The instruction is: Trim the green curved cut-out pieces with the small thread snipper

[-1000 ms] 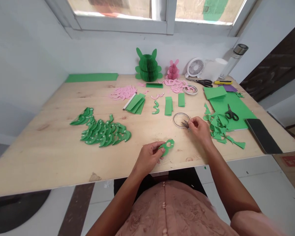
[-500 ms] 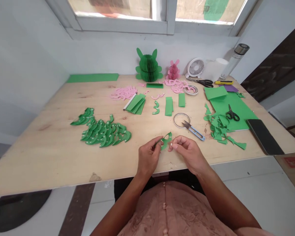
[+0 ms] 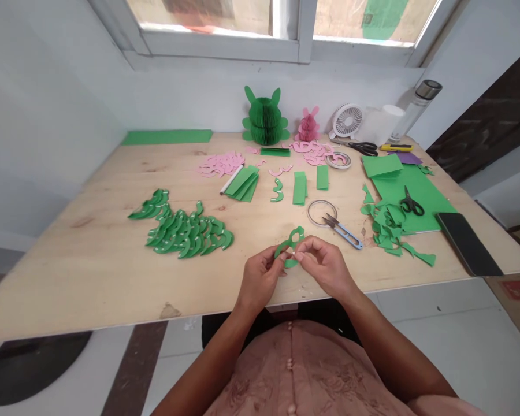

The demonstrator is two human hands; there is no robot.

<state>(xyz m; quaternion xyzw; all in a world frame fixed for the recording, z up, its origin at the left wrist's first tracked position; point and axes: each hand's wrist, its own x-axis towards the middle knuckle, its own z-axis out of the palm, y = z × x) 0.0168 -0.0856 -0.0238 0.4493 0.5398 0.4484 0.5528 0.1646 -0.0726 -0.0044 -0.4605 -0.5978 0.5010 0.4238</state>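
Note:
My left hand pinches a curvy green paper cutout above the table's front edge. Close beside it, the fingers of my right hand are closed at the cutout's inner edge, with a tiny white bit at their tips; it looks like a scrap of tape, though it is too small to be sure. To the left lies a heap of green curved paper pieces with white strips on them. Blue-handled thread snips rest across a tape ring just beyond my right hand.
Green scraps, black scissors and a phone lie at the right. Folded green papers and pink cutouts are farther back. Green and pink paper figures stand by the wall, near a small fan.
My right hand has moved left, bringing the white bit against the green cutout. The cutout has turned in my left hand and shows more of its outline.

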